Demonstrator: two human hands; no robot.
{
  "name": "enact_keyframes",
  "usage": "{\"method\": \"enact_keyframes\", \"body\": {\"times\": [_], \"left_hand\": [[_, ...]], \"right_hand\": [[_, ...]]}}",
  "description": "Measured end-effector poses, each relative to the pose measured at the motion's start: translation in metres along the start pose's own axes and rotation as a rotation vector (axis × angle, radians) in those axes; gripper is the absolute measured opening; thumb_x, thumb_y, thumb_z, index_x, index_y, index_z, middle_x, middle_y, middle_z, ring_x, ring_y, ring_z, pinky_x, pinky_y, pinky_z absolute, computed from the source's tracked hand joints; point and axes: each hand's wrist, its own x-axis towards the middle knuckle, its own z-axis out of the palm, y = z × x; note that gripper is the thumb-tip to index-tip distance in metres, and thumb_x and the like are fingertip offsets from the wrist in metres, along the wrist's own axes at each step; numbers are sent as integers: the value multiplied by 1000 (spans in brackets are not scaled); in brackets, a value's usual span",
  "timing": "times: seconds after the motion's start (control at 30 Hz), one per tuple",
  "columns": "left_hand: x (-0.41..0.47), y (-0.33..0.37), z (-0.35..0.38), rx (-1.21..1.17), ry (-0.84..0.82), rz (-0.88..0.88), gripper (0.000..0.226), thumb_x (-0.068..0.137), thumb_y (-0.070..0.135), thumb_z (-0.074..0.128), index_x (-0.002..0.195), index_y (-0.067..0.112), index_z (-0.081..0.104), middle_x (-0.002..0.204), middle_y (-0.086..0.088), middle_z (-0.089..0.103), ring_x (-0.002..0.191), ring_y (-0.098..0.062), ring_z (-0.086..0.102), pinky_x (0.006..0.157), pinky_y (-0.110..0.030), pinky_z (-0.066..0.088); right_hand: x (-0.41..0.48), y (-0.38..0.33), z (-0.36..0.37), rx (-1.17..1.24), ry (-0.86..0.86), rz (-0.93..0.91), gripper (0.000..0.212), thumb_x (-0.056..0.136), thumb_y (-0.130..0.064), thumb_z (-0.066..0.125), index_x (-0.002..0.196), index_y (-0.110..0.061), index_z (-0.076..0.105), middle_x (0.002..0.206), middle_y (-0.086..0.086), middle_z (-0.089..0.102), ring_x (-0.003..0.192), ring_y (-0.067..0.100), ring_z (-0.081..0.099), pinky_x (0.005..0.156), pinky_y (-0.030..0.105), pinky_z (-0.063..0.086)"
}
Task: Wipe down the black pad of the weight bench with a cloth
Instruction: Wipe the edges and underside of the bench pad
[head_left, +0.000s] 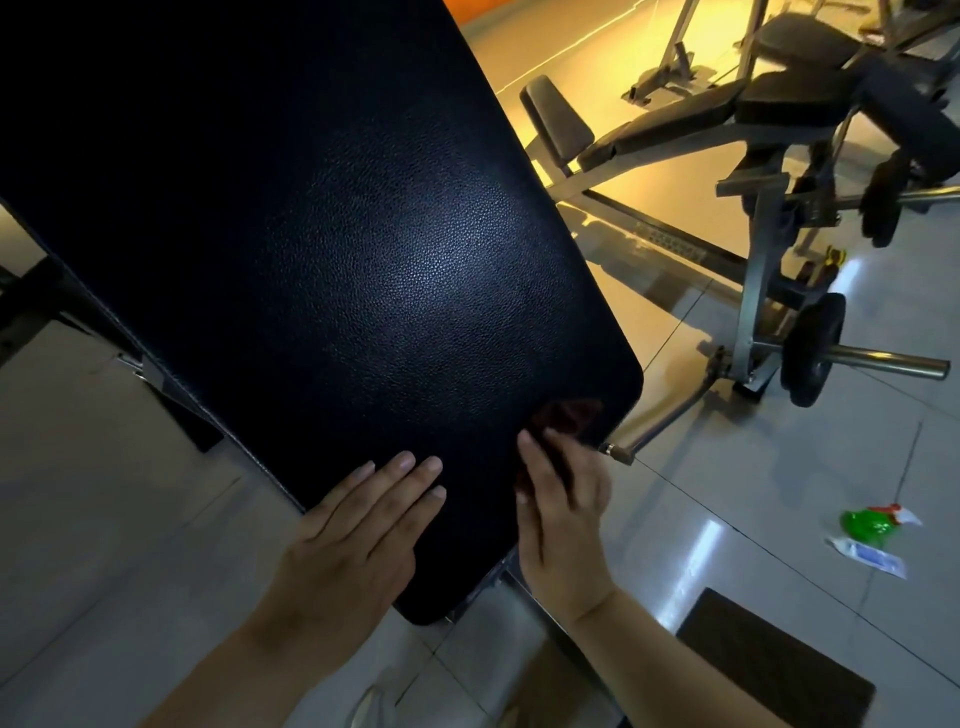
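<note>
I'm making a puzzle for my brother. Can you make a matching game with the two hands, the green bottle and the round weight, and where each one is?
1 left hand
2 right hand
3 green spray bottle
4 weight plate

A lying on the floor
B on a metal bar
C flat on the black pad
D holding the dark red cloth

Pairs: 1-C, 2-D, 3-A, 4-B

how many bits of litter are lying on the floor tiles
2: a crumpled green wrapper on the grey tiles at right, and a white-and-blue flat packet just beside it, nearer the camera. The black bench pad may hide more.
</note>
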Motion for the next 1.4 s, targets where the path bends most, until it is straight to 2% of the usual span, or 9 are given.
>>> {"method": "enact_keyframes", "body": {"times": [0.1, 0.27, 0.4, 0.5, 0.73, 0.93, 1.03, 1.1, 1.4], "left_hand": [[1, -1, -1, 9, 16, 20, 48, 100, 18, 38, 145, 8, 46, 156, -9, 42, 145, -28, 40, 112, -46, 36], [7, -1, -6, -12, 39, 7, 44, 97, 16, 42, 140, 9, 51, 152, -7, 47, 142, -26, 43, 111, -44, 37], [7, 0, -6, -23, 29, -11, 44, 98, 17, 41, 139, 7, 57, 153, -9, 47, 140, -27, 46, 111, -46, 37], [6, 0, -5, -12, 10, -5, 45, 100, 17, 39, 142, 7, 53, 155, -8, 44, 143, -27, 43, 113, -46, 36], [8, -3, -9, -63, 21, -29, 45, 101, 14, 38, 142, 6, 55, 154, -7, 45, 143, -25, 43, 112, -47, 38], [5, -7, -12, -97, 31, -80, 47, 100, 13, 39, 146, 5, 47, 156, -6, 43, 145, -25, 39, 113, -48, 38], [0, -10, -15, -61, 31, -90, 46, 100, 12, 39, 144, 4, 51, 155, -7, 45, 145, -26, 40, 113, -48, 38], [-5, -11, -17, -21, 46, -113, 44, 101, 12, 40, 143, 4, 53, 154, -8, 46, 143, -26, 42, 113, -47, 39], [-24, -22, -29, 98, 27, -204, 48, 105, 20, 26, 151, 8, 37, 161, -7, 34, 149, -24, 28, 124, -40, 19]], "right_hand": [[12, 31, -17, -92, -51, -43, 53, 96, -30, 46, 149, -24, 43, 139, 8, 38, 126, 30, 40, 112, 36, 23], [99, 62, -18, 164, 210, 502, 58, 100, -38, 37, 150, -8, 43, 135, 8, 34, 131, 29, 38, 116, 26, 23], [40, 15, -11, 179, 55, 177, 63, 96, -27, 38, 153, -3, 37, 139, 15, 31, 130, 23, 33, 119, 32, 23], [-2, 18, -23, 107, -177, -85, 63, 104, -32, 36, 163, -25, 15, 149, 4, 21, 132, 15, 31, 119, 33, 28], [12, -28, 4, 258, 127, 337, 61, 106, -32, 41, 160, -11, 21, 145, 10, 35, 135, -2, 28, 117, 12, 20], [-57, -27, -16, 155, -301, -240, 66, 102, -29, 47, 162, -27, 18, 140, 5, 38, 122, 9, 45, 98, 22, 52], [-28, -24, -17, 245, -42, 98, 55, 108, -38, 35, 157, -13, 33, 136, 12, 38, 130, -4, 36, 108, 9, 35], [-21, -40, -1, 202, 63, 217, 57, 108, -35, 38, 156, -6, 32, 139, 19, 37, 132, 17, 39, 116, 17, 30], [-40, -75, 4, -21, -223, -681, 36, 109, -14, 37, 143, -19, 49, 143, -6, 48, 112, 13, 46, 87, 29, 45]]}}
